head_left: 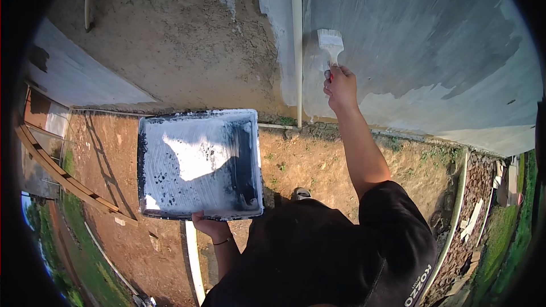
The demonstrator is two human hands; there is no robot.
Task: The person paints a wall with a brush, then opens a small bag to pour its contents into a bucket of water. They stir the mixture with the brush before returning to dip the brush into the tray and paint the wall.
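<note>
White letters on the black sleeve (418, 284) read "KOZZO", though the last part is too small to be sure of. The right hand (340, 86) has its fingers closed round the handle of a paintbrush (330, 42), whose bristles touch the grey wall (421, 28) just beside a white pipe (296, 45). The left hand (210, 226) grips the near edge of a paint tray (199, 162) smeared with white paint, held level above the bare ground (318, 159).

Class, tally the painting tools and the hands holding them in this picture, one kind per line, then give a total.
Paintbrush: 1
Paint tray: 1
Hands: 2, the left hand under the tray and the right hand on the brush
Total: 4
</note>
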